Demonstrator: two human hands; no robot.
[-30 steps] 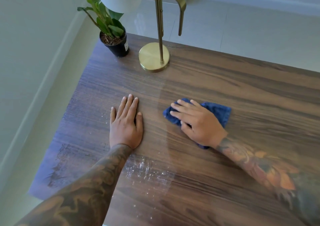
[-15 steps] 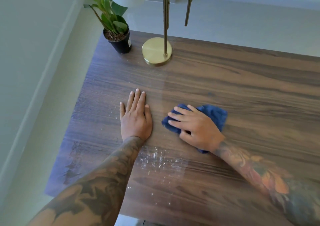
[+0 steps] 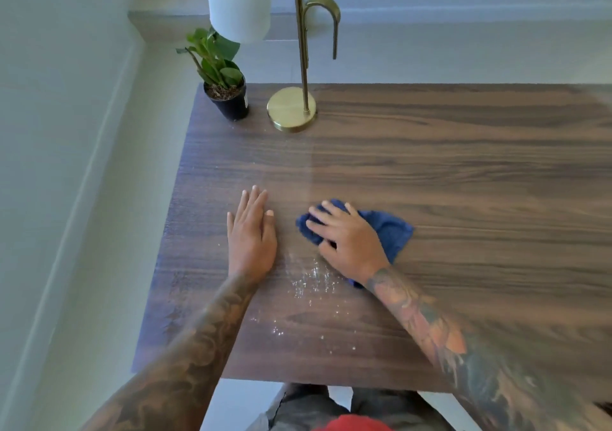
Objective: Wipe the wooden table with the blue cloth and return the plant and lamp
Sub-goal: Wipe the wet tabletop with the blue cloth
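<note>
Our right grip [image 3: 346,243] presses the blue cloth [image 3: 387,232] under spread fingers on the desk [image 3: 463,165]; our left grip [image 3: 251,232] lies flat beside it, plant [image 3: 220,79] and lamp [image 3: 291,109] beyond.

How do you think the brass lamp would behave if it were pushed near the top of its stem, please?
The brass lamp would probably tip rather than slide: its stem is tall and thin over a small round base, and the white shade hangs off to one side. The potted plant stands close on that side.
</note>
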